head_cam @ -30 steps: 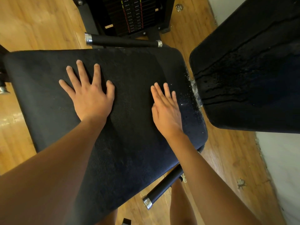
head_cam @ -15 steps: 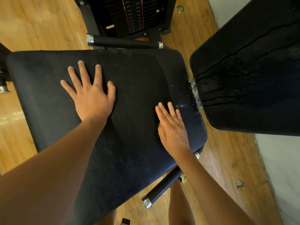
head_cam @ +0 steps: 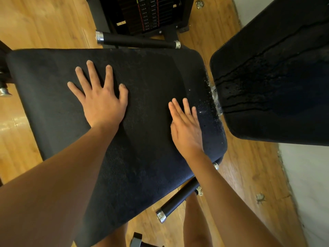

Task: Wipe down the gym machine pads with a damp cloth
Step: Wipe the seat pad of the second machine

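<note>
A wide black seat pad (head_cam: 151, 72) fills the middle of the view. My left hand (head_cam: 102, 100) lies flat on it with fingers spread. My right hand (head_cam: 186, 127) lies flat on the pad near its right end, fingers straight and close together. Small water droplets speckle the pad's right edge (head_cam: 208, 107). A second black pad, the backrest (head_cam: 277, 77), stands at the right, wet with streaks running across it. No cloth is visible in either hand.
Black handle bars with chrome caps stick out beyond the pad at the far side (head_cam: 137, 41) and near side (head_cam: 176, 202). A weight stack (head_cam: 149, 13) stands behind. Wooden floor (head_cam: 35, 24) surrounds the machine; a white wall (head_cam: 311, 184) runs on the right.
My right hand slid toward me along the pad, then moved back a little away from me. The left hand stayed flat in the same place.
</note>
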### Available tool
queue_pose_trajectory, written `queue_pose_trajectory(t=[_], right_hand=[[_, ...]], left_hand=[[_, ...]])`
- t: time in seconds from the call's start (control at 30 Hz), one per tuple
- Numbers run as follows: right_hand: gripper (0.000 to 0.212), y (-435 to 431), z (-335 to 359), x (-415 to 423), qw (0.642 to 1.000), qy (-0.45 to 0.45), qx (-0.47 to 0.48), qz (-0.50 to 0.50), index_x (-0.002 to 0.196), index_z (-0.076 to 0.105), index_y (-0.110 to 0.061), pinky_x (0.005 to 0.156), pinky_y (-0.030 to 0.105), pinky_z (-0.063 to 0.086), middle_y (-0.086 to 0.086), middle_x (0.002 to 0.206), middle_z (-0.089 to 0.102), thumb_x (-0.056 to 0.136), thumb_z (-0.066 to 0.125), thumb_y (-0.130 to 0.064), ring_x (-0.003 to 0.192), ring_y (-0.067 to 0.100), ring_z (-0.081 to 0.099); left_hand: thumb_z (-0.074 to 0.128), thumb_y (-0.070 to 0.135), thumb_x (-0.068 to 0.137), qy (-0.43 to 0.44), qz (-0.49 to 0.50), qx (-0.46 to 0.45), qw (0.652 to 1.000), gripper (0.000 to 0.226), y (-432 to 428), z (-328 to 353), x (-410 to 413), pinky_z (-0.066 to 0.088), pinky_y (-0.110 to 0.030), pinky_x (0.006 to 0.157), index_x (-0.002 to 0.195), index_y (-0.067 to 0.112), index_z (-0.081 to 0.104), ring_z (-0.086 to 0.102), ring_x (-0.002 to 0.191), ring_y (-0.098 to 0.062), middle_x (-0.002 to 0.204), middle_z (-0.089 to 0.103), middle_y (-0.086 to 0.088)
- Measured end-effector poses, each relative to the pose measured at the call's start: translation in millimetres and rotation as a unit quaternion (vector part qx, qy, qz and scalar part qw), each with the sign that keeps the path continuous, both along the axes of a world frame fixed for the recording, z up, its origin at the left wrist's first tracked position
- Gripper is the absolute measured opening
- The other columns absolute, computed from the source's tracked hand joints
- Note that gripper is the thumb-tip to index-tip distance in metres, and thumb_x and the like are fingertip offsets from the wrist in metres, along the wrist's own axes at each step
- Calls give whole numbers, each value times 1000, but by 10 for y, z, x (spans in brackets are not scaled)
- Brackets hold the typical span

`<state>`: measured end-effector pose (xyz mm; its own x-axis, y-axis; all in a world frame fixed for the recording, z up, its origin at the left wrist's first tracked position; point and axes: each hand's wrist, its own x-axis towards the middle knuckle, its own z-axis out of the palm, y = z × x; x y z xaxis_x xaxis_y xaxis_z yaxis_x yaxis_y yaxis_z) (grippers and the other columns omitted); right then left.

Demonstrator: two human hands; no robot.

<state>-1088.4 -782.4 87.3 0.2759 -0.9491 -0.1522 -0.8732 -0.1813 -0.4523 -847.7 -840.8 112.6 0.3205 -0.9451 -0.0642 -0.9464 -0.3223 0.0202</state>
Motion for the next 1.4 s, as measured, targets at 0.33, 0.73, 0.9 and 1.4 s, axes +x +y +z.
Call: queue_pose_trajectory(t=[0.33,0.73,0.9,1.4], right_hand=[[54,957,36,-519,1000,-9,-2,20,153,40,-9,128,43,12,5,160,39,99,37,-13,154,26,22],[49,624,-18,-306,999,-17,-34,-6,151,47,-8,123,55,27,5,158,45,103,37,-12,152,31,29],[53,72,63,-54,999,-34,-20,5,155,40,-7,126,53,22,7,161,39,102,35,-11,154,29,25],[57,-1675,-17,474,996,-43,-57,53,160,29,-13,130,41,5,3,168,27,105,42,-6,158,21,11]], left_hand=[[28,55,102,-2,4,12,1000,64,13,32,-4,2,-69,121,160,28,28,4,155,-45,170,10,-15],[29,55,102,-4,1,8,1000,63,20,24,14,3,-69,120,159,28,28,5,155,-46,170,12,-15],[29,54,102,3,3,7,1000,63,48,25,13,3,-69,121,159,28,28,4,155,-45,170,11,-15],[32,52,102,7,6,11,1000,63,55,42,-1,4,-69,121,160,27,29,4,155,-43,170,11,-14]])
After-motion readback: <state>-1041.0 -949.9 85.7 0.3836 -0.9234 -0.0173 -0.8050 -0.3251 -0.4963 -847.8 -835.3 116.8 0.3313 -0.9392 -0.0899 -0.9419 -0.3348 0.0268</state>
